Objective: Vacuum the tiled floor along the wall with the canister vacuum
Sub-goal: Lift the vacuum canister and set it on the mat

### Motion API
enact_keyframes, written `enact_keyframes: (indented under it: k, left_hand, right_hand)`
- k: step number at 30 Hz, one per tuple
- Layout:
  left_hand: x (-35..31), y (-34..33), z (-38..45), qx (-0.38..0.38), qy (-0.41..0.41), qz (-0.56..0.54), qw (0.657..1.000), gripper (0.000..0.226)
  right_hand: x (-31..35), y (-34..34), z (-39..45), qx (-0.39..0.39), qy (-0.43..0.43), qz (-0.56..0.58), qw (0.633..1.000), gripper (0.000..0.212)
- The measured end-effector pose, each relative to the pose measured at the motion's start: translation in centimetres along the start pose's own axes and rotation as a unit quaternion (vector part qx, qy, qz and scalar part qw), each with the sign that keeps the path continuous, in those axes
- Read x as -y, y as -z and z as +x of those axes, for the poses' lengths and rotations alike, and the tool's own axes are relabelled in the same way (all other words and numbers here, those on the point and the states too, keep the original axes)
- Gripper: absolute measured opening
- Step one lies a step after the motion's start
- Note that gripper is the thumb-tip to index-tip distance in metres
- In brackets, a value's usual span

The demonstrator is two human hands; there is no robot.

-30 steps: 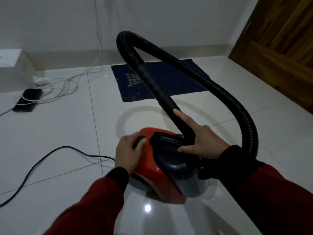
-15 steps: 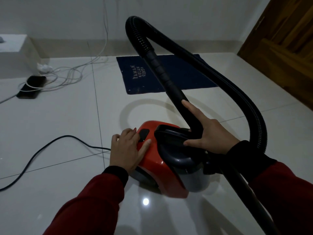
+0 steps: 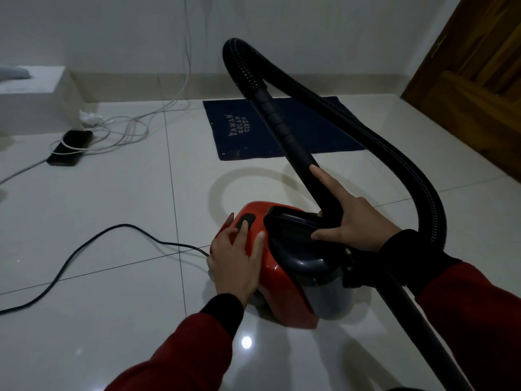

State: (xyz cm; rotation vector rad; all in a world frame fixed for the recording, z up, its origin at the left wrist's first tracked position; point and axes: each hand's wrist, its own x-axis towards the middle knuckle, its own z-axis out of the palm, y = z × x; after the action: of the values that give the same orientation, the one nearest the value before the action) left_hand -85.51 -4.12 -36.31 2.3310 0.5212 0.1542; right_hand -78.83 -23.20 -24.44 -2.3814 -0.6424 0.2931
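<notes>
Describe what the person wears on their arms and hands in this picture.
Both arms are covered by long dark red sleeves, left sleeve and right sleeve, each ending in a snug black cuff at the wrist. The left hand and right hand are bare: no gloves, rings or watch visible.

Red sleeves (image 3: 180, 354) (black cuffs (image 3: 225, 313))

Glossy pale tiled floor (image 3: 112, 210) meets a white wall (image 3: 112, 32); wooden door (image 3: 479, 80) at right, dim light.

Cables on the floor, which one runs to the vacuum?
The black cable, thick and dark, ends at the red vacuum by the left hand; the white cables stay near the wall.
</notes>
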Motion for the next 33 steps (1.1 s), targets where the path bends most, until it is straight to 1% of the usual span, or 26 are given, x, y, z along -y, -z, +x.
enact_keyframes:
  k: [2,5,9,12,15,16,18,20,22,24,26,27,29,30,33]
  left_hand:
    - [-0.9,-0.1,0.4,0.002,-0.004,0.014,1.0,0.056]
    - [-1.0,-0.1,1.4,0.009,-0.04,0.068,0.997,0.054]
    - [-0.1,0.0,2.6,-0.014,-0.078,0.093,0.992,0.046]
    - [0.8,0.0,2.7,-0.037,-0.108,0.132,0.985,0.057]
    - [1.1,0.0,2.6,-0.044,-0.136,0.161,0.977,0.059]
    - [0.9,0.2,2.7,-0.043,-0.143,0.172,0.974,0.059]
    - [0.5,0.4,2.8,-0.016,-0.136,0.172,0.976,0.056]
    - [0.2,0.6,2.6,0.023,-0.107,0.129,0.986,0.053]
    - [-0.1,0.8,1.9,0.043,-0.059,0.041,0.996,0.053]
    - [-0.8,0.8,0.9,0.033,-0.025,-0.021,0.999,0.054]
    - [-2.3,0.9,0.0,0.026,-0.025,-0.078,0.996,0.054]
    - [-3.3,1.0,-0.4,0.041,-0.019,-0.13,0.99,0.054]
    - [-5.5,1.2,-1.0,0.089,0.016,-0.247,0.965,0.059]
    - [-6.2,1.1,-1.1,0.097,0.024,-0.287,0.953,0.062]
    - [-7.6,0.2,-0.7,0.106,0.048,-0.36,0.926,0.073]
  right_hand:
    - [0.0,0.0,0.0,-0.001,0.001,0.0,1.0,0.114]
    - [-0.1,0.0,0.0,-0.001,0.0,0.004,1.0,0.114]
    - [-0.3,0.0,0.1,0.002,0.003,0.001,1.0,0.114]
    - [-0.5,0.0,0.3,0.003,0.007,-0.004,1.0,0.115]
    - [-0.6,0.4,0.2,0.006,0.006,-0.004,1.0,0.116]
    - [-0.6,0.5,0.2,0.005,0.004,-0.005,1.0,0.116]
    - [-0.7,0.5,0.1,0.003,0.003,-0.005,1.0,0.116]
    - [-0.8,0.4,0.1,-0.002,0.0,-0.003,1.0,0.116]
    - [-0.8,0.5,0.1,-0.002,-0.002,-0.003,1.0,0.116]
    - [-0.8,0.5,0.1,-0.001,-0.004,-0.004,1.0,0.116]
    - [-0.8,0.5,0.0,0.001,-0.007,-0.001,1.0,0.116]
    - [-0.8,0.5,0.0,0.001,-0.009,-0.001,1.0,0.116]
    - [-0.8,0.5,0.0,-0.002,-0.01,-0.003,1.0,0.116]
    - [-0.7,0.5,0.0,-0.003,-0.008,-0.006,1.0,0.116]
    - [-0.7,0.5,0.0,-0.003,-0.005,-0.004,1.0,0.115]
